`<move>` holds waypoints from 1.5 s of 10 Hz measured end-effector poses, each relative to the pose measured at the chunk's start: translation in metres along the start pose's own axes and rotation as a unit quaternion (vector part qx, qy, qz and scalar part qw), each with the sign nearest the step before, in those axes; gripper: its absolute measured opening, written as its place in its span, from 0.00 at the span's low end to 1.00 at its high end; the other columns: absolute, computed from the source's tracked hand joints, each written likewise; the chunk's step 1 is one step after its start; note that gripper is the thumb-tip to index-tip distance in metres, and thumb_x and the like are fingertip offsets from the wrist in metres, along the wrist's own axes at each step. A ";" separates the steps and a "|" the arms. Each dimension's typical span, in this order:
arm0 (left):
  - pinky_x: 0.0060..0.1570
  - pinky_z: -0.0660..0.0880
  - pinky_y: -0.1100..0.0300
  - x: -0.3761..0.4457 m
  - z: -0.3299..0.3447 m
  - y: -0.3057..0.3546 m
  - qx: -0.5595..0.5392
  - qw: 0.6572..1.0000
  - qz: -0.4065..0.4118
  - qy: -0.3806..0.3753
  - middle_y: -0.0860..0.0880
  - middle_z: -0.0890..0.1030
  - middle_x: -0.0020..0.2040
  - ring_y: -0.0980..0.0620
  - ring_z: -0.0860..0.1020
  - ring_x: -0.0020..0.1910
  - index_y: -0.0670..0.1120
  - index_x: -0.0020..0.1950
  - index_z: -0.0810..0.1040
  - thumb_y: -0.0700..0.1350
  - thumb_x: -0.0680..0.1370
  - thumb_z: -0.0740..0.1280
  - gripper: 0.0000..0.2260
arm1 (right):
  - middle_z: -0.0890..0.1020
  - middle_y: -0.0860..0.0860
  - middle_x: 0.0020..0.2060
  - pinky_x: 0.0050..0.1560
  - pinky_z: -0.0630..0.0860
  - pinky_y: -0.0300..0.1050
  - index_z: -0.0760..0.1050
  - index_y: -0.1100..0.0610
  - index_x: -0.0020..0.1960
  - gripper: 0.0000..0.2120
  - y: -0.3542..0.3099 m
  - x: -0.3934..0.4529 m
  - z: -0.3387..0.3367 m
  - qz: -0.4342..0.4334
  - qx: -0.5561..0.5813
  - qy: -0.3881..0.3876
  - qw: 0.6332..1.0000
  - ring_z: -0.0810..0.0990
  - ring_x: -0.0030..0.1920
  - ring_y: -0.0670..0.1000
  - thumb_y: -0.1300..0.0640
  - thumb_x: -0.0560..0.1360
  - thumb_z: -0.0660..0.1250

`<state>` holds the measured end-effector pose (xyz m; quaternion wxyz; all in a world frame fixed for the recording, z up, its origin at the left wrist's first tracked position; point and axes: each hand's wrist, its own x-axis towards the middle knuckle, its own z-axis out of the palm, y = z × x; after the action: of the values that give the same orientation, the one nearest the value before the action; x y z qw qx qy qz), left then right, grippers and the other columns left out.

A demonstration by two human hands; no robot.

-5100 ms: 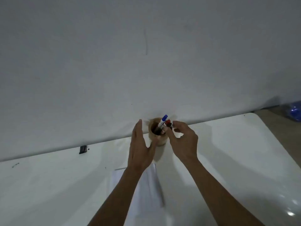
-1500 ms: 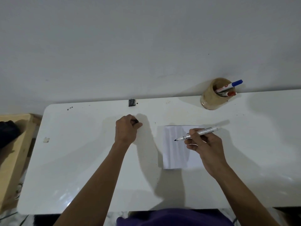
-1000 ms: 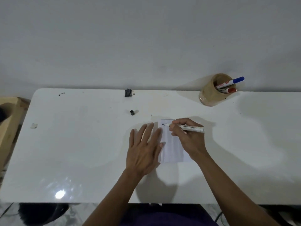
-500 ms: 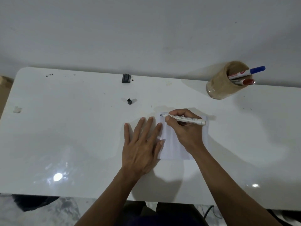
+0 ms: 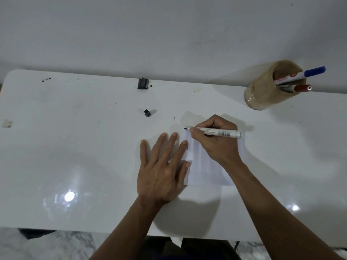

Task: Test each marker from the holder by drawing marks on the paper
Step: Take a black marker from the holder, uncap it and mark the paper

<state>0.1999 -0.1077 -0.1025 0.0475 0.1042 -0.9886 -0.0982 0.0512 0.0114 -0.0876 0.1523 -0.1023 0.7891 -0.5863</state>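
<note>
Most of the frame is filled by a glossy white table (image 5: 75, 147), set against a pale wall (image 5: 169, 34) across the top. Near the centre, slightly right, a small white paper (image 5: 206, 169) is laid flat on the table. The left hand (image 5: 163, 169) is spread wide and pressed palm down, its fingertips and thumb overlapping the paper's left edge. The right hand (image 5: 216, 141) is closed around an uncapped marker (image 5: 219, 132), whose dark tip is set at the paper's upper left corner while its white barrel is pointed toward the right of the frame. In the upper right, a tan round holder (image 5: 262, 94) is seen on the table by the wall, with a blue-capped marker (image 5: 304, 74) and a red-capped marker (image 5: 300, 88) leaning out of it. A small black block (image 5: 143, 83) is found at the table's far edge, upper centre, and a black cap (image 5: 147, 112) is seen just below it, well apart from the paper.
</note>
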 end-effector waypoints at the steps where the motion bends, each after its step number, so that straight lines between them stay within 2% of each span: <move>1: 0.72 0.58 0.31 0.000 0.000 0.000 -0.002 1.000 0.000 0.004 0.47 0.68 0.77 0.43 0.63 0.78 0.52 0.74 0.71 0.58 0.81 0.59 0.22 | 0.86 0.57 0.35 0.37 0.82 0.55 0.79 0.62 0.38 0.10 -0.001 0.001 0.002 0.005 -0.003 0.000 1.000 0.86 0.37 0.59 0.60 0.70 0.79; 6: 0.73 0.57 0.31 0.000 0.000 0.000 -0.006 1.000 -0.005 0.004 0.47 0.68 0.77 0.44 0.63 0.79 0.53 0.74 0.71 0.58 0.81 0.59 0.23 | 0.86 0.55 0.34 0.35 0.82 0.54 0.79 0.63 0.37 0.11 -0.004 0.003 0.002 0.008 -0.025 -0.012 1.000 0.86 0.36 0.57 0.60 0.70 0.79; 11: 0.72 0.58 0.31 -0.001 0.004 0.000 -0.008 1.000 0.001 0.028 0.47 0.70 0.76 0.43 0.64 0.78 0.53 0.73 0.72 0.58 0.81 0.60 0.22 | 0.85 0.54 0.34 0.34 0.80 0.46 0.79 0.63 0.36 0.11 -0.005 0.001 0.001 0.017 -0.028 -0.019 0.999 0.84 0.35 0.55 0.60 0.70 0.80; 12: 0.72 0.58 0.31 0.000 0.004 0.001 -0.013 0.999 -0.001 0.030 0.47 0.70 0.76 0.43 0.65 0.78 0.52 0.73 0.73 0.58 0.80 0.61 0.22 | 0.86 0.55 0.36 0.38 0.83 0.49 0.79 0.64 0.39 0.10 -0.009 0.003 0.000 0.038 -0.005 -0.027 0.999 0.87 0.38 0.56 0.62 0.71 0.79; 13: 0.72 0.58 0.32 -0.001 0.001 0.002 -0.027 0.999 -0.005 0.030 0.47 0.70 0.76 0.44 0.64 0.78 0.53 0.73 0.74 0.58 0.80 0.61 0.22 | 0.86 0.55 0.36 0.39 0.84 0.48 0.77 0.65 0.43 0.09 -0.022 0.005 -0.004 0.080 0.069 -0.024 0.994 0.87 0.37 0.54 0.66 0.71 0.78; 14: 0.74 0.57 0.33 -0.001 -0.005 0.001 -0.038 0.999 -0.011 -0.006 0.48 0.69 0.77 0.45 0.62 0.79 0.54 0.74 0.71 0.59 0.81 0.58 0.23 | 0.85 0.57 0.38 0.40 0.84 0.49 0.78 0.64 0.43 0.07 -0.041 0.001 -0.008 0.092 0.123 -0.015 0.988 0.86 0.40 0.55 0.69 0.71 0.77; 15: 0.75 0.56 0.35 0.001 -0.016 0.002 -0.072 0.996 -0.036 -0.045 0.50 0.68 0.78 0.48 0.62 0.79 0.55 0.77 0.65 0.61 0.82 0.54 0.24 | 0.86 0.54 0.41 0.41 0.84 0.48 0.81 0.61 0.44 0.08 -0.061 -0.010 -0.011 0.100 0.191 -0.010 0.976 0.86 0.43 0.53 0.71 0.71 0.75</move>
<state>0.2006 -0.1089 -0.0868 0.0068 0.1313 -0.9756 -0.1756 0.0553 0.0062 -0.0249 0.2345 0.0022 0.6673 -0.7069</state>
